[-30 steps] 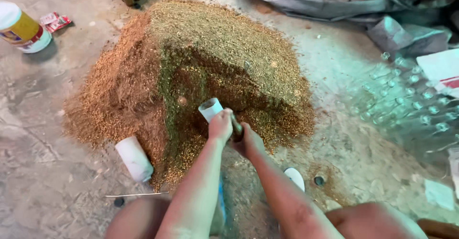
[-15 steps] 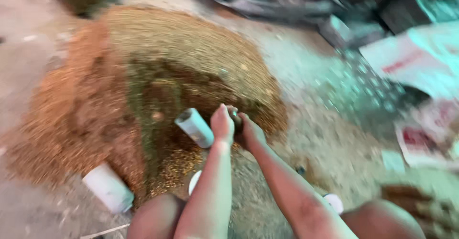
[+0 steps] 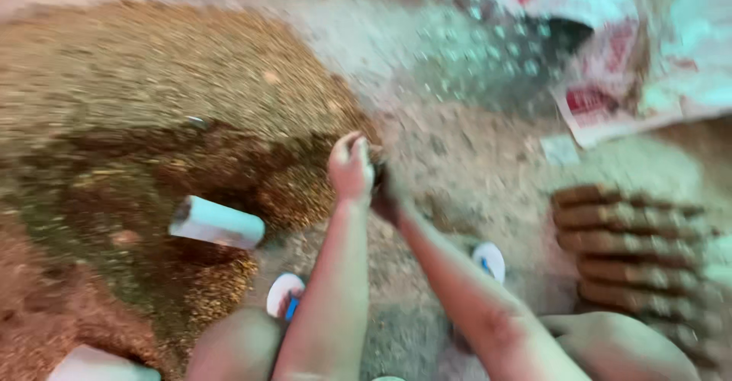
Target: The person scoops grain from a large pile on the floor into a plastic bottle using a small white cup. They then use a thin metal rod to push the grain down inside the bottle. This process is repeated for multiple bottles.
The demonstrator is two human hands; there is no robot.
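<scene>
A white tube (image 3: 216, 223) lies on its side in a brown-green heap of loose shreds (image 3: 152, 107) on the floor. Right of it, the left hand (image 3: 351, 169) is curled shut on something hidden; the right hand (image 3: 387, 196) – blurred – cannot be read.

White tube (image 3: 217, 223) lying on its side, left; brown rolls (image 3: 633, 232) stacked on the right; printed sacks (image 3: 610, 38) far right; white sandals (image 3: 488, 259) near, on the floor.
</scene>
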